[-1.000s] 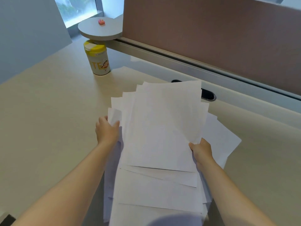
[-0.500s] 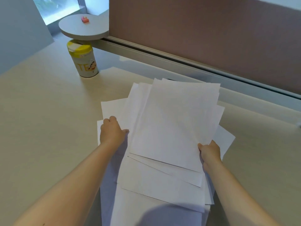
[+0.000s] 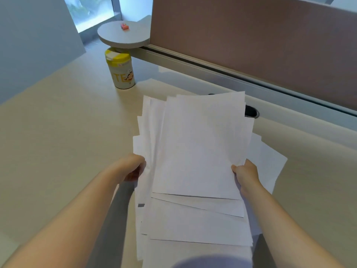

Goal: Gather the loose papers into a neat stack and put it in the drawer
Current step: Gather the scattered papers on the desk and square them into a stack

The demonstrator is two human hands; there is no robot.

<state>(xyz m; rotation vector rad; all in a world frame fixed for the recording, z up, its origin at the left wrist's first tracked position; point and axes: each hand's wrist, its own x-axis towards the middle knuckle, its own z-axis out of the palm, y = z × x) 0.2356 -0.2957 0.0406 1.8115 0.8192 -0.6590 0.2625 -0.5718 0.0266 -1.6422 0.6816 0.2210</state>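
Observation:
A fanned pile of white papers [image 3: 197, 151] sits between my hands above the beige desk [image 3: 58, 142]. My left hand [image 3: 133, 167] grips the pile's left edge, fingers curled under the sheets. On the right edge, my right hand [image 3: 245, 175] pinches the upper sheets with its thumb on top. The sheets are uneven: corners stick out at the top left, lower right and bottom. One sheet [image 3: 270, 161] juts out to the right beneath the others. No drawer is in view.
A yellow-lidded canister [image 3: 120, 71] stands at the back left, under a round grey shelf [image 3: 123, 34] carrying a small red object [image 3: 124, 26]. A brown partition [image 3: 251, 39] runs along the desk's far edge, with a dark cable opening [image 3: 251, 111] just behind the papers.
The sheets have been pushed closer together, with the left-side corners drawn in. My left hand has curled tighter on the left edge. The view has shifted.

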